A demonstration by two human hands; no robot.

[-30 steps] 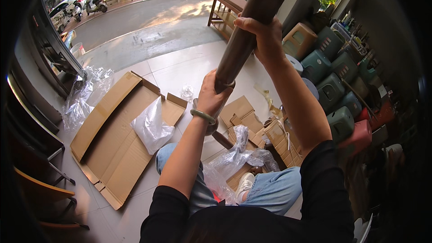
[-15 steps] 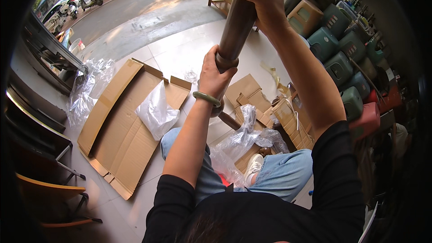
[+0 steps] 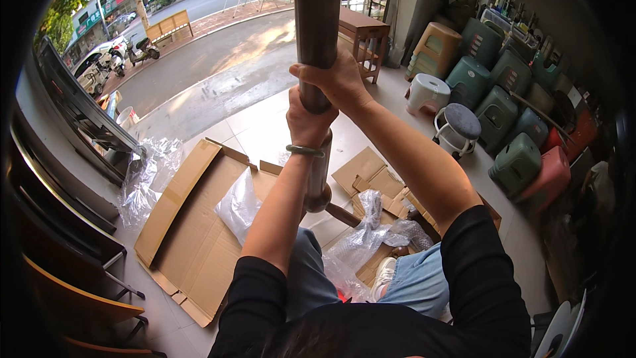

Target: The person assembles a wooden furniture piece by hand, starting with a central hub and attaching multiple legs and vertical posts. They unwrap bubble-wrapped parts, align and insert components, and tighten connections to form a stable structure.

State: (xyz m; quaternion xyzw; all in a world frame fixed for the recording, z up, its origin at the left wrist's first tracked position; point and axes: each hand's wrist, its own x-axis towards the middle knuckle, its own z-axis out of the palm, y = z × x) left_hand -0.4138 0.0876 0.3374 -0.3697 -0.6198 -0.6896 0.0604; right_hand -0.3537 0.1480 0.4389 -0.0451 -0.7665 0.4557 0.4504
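Note:
A thick dark-brown post [image 3: 317, 26] with a turned, rounded lower part stands nearly upright in front of me; its top runs out of view. Near its foot a brown leg [image 3: 342, 214] slants out to the right. My left hand [image 3: 309, 121], with a green bangle [image 3: 305, 150] on its wrist, is wrapped round the post. Just above it my right hand [image 3: 336, 83] is closed round the same post, the two hands nearly touching. Clear bubble wrap [image 3: 361, 235] lies by the post's foot, partly over cardboard.
A large opened cardboard box [image 3: 192, 245] lies at left, with white foam wrap [image 3: 238, 205] on it. Crumpled clear plastic [image 3: 149, 176] is beyond. Stacked plastic stools [image 3: 497, 113] and a round stool [image 3: 458, 126] stand right; a brown table [image 3: 364, 30] stands by the doorway. Chairs [image 3: 79, 285] edge the left.
The post has swung from leaning right to nearly upright. My right hand has come down and left, close above my left hand. The view has tilted up, showing more street.

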